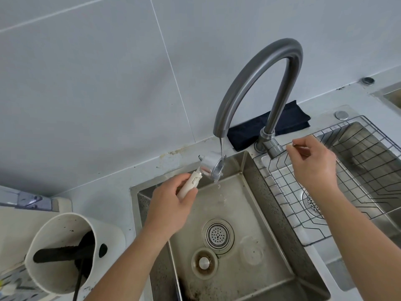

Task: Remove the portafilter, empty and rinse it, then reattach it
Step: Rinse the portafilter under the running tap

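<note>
My left hand (171, 203) grips the cream handle of the portafilter (209, 165) and holds it tilted over the left sink basin (249, 213). Its silver basket head sits right under the spout of the grey gooseneck faucet (258, 83). A thin stream of water (221, 146) runs from the spout onto the basket and splashes down into the basin. My right hand (312, 161) is at the faucet's lever (290, 146), with thumb and fingers pinching its thin end.
A white knock box (65, 248) with a black bar and dark coffee grounds stands at the lower left. A wire rack (347, 181) lies across the right basin. A dark folded cloth (267, 127) lies behind the faucet. The left basin has a round drain strainer (218, 235).
</note>
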A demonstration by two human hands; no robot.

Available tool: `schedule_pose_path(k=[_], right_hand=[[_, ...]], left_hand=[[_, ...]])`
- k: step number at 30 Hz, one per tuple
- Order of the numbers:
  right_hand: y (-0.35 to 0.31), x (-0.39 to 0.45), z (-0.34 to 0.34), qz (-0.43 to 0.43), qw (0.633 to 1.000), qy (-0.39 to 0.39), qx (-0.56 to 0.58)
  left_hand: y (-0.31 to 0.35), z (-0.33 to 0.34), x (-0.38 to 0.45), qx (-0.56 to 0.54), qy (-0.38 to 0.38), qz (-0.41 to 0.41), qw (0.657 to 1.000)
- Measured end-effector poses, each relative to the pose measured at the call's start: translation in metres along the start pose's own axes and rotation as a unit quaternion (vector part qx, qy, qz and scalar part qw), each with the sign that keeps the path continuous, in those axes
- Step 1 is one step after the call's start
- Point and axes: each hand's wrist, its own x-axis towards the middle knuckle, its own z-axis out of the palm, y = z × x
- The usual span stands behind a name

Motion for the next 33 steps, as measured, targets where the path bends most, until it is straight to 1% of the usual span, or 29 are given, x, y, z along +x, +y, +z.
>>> schedule_pose_path(k=[3, 8, 11, 19, 23, 28, 31, 33], right_hand=[[0.000, 0.000, 0.000, 0.002, 1.000, -0.002, -0.001], [-0.001, -0.001, 0.000, 0.003, 1.000, -0.002, 0.000], [-0.001, -0.001, 0.000, 0.002, 1.000, -0.002, -0.001], [-0.003, -0.003, 0.000, -0.001, 1.000, -0.006, 0.002], [-0.002, -0.003, 0.001, 0.001, 1.000, -0.001, 0.009], [-0.005, -0.005, 0.000, 0.012, 0.999, 0.012, 0.032], [-0.004, -0.002, 0.000, 0.025, 0.998, 0.021, 0.050], [-0.004, 0.001, 0.001, 0.029, 0.998, 0.023, 0.052]], left_hand=[[-0.008, -0.008, -0.001, 0.028, 0.014, 0.000, 1.000], [-0.014, -0.019, -0.003, 0.034, 0.050, -0.005, 0.998], [-0.015, -0.022, -0.005, 0.028, 0.058, -0.013, 0.998], [-0.013, -0.019, -0.011, -0.053, 0.058, -0.057, 0.995], [-0.018, -0.015, -0.013, -0.100, 0.061, -0.102, 0.988], [-0.021, -0.006, -0.020, -0.199, 0.029, -0.161, 0.966], [-0.020, 0.000, -0.025, -0.255, 0.032, -0.192, 0.947], [-0.020, 0.002, -0.027, -0.271, 0.031, -0.201, 0.941]])
